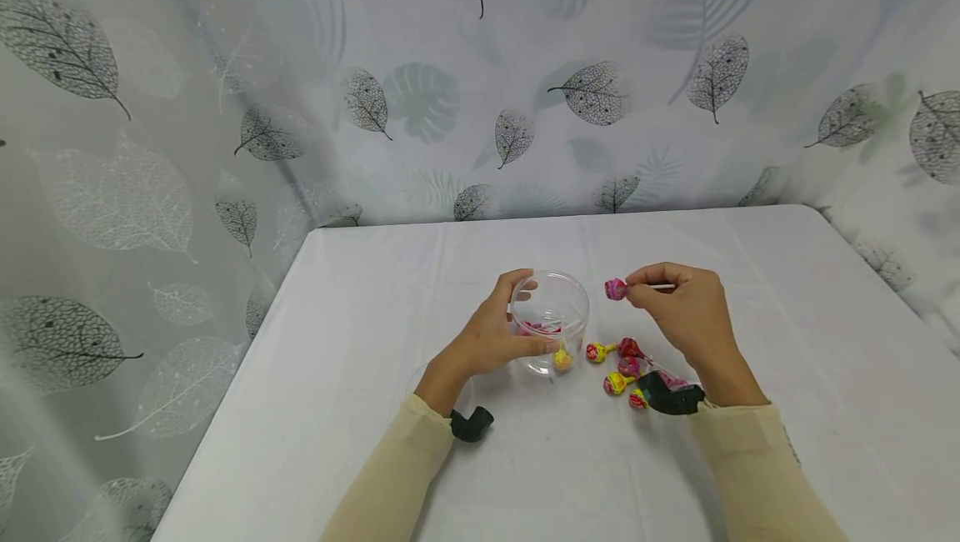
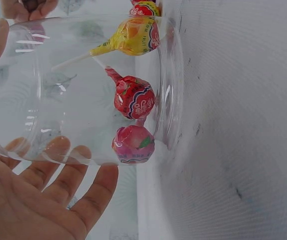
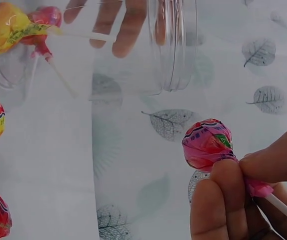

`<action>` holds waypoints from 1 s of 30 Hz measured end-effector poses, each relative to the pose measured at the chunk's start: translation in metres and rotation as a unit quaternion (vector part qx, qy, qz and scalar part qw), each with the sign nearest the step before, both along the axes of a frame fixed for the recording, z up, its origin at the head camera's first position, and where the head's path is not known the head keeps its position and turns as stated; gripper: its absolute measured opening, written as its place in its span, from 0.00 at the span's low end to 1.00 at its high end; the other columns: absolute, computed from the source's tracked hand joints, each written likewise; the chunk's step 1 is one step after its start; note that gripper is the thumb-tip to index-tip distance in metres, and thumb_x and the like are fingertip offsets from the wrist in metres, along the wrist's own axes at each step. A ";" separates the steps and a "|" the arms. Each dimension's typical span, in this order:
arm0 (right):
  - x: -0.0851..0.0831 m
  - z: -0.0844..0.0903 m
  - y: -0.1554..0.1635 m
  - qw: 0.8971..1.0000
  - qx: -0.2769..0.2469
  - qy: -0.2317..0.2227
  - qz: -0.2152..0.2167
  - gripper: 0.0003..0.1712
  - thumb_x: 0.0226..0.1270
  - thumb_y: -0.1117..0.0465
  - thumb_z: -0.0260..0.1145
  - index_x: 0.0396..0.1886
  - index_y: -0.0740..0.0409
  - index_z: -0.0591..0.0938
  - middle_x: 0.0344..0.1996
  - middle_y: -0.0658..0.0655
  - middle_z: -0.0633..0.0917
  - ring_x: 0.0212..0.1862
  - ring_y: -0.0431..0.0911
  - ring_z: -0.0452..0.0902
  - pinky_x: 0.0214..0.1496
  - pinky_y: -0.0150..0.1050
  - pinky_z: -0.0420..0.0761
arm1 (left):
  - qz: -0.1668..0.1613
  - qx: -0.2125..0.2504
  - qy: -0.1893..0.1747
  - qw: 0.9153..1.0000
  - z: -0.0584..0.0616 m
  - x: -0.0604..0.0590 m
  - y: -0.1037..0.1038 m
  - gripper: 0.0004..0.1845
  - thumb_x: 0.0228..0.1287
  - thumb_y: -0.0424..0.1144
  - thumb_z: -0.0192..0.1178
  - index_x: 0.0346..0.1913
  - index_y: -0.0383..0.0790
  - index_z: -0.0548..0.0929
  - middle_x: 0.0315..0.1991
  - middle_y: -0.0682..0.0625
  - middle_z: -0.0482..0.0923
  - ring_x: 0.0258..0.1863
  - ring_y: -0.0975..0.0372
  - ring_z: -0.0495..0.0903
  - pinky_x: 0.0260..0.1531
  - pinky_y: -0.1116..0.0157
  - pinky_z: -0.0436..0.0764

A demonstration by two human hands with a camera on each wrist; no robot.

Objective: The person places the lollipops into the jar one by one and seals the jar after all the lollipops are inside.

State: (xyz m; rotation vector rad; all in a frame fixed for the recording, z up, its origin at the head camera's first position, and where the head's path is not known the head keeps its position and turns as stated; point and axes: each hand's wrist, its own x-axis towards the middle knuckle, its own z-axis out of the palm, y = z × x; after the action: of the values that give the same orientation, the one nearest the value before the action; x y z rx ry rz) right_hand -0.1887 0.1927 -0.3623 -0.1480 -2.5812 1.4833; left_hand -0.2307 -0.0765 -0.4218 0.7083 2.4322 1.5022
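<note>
A clear plastic jar point(image 1: 551, 308) stands upright on the table, its mouth uncovered. Curled round its side, my left hand point(image 1: 483, 333) holds it. Inside lie a yellow lollipop point(image 2: 133, 37), a red lollipop point(image 2: 134, 97) and a pink lollipop point(image 2: 133, 144), near the bottom. My right hand point(image 1: 686, 304) pinches another pink lollipop point(image 3: 208, 145) just below its wrapped head, raised to the right of the jar. Several wrapped lollipops point(image 1: 615, 383), yellow, red and pink, lie in a loose pile on the table beneath that hand.
A clear round lid-like piece point(image 1: 463, 392) lies partly behind the left wrist. The white-covered table point(image 1: 360, 300) meets a leaf-patterned curtain point(image 1: 450, 150) at its back edge. Each wrist bears a black camera mount point(image 1: 472, 425).
</note>
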 end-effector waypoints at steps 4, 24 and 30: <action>0.002 0.002 -0.001 1.000 -0.006 -0.001 -0.001 0.14 0.72 0.54 0.67 0.45 0.60 0.90 0.43 0.57 0.90 0.39 0.39 0.84 0.40 0.39 0.77 | -0.002 0.001 -0.001 1.000 0.000 0.000 0.000 0.56 0.55 0.48 0.81 0.80 0.51 0.54 0.76 0.55 0.66 0.74 0.58 0.66 0.70 0.51 0.72; 0.008 0.007 -0.013 0.998 -0.044 0.033 0.015 0.12 0.71 0.57 0.69 0.43 0.61 0.90 0.38 0.48 0.90 0.39 0.38 0.86 0.40 0.36 0.79 | -0.012 0.011 0.005 1.000 -0.003 -0.002 -0.001 0.56 0.56 0.48 0.80 0.81 0.51 0.53 0.77 0.50 0.65 0.75 0.56 0.65 0.71 0.47 0.71; 0.011 0.008 -0.021 0.997 -0.056 0.044 0.025 0.12 0.71 0.57 0.70 0.43 0.61 0.90 0.40 0.48 0.90 0.40 0.39 0.87 0.40 0.34 0.81 | -0.015 0.010 0.003 1.000 -0.002 -0.002 -0.001 0.56 0.56 0.48 0.80 0.81 0.51 0.53 0.77 0.46 0.64 0.75 0.55 0.65 0.71 0.48 0.71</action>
State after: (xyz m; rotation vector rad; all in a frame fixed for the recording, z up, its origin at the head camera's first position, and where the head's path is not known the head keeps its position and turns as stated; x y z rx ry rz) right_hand -0.1781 0.1720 -0.3539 -0.0290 -2.4514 1.6136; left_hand -0.2327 -0.0776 -0.4242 0.7500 2.4032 1.5174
